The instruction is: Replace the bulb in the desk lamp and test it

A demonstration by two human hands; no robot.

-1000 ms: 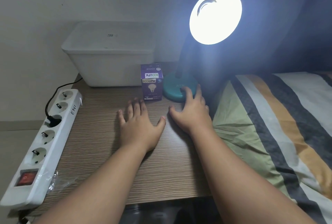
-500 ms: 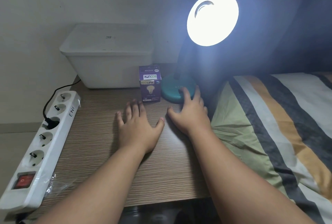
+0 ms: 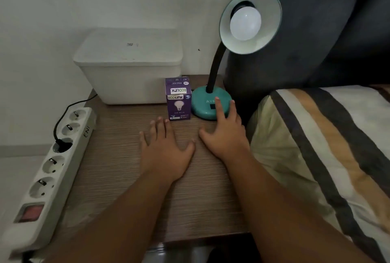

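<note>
Right hand [image 3: 224,134], fingers spread, rests a fingertip beside the switch on the teal lamp base [image 3: 207,104] at centre frame, likely for testing; left hand [image 3: 165,148] lies flat, empty; bulb [image 3: 245,23] dark.

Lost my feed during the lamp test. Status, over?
Left hand flat on table, empty. Right hand fingers on lamp base by the switch. Bulb seated, unlit. Nothing in the way.
</note>
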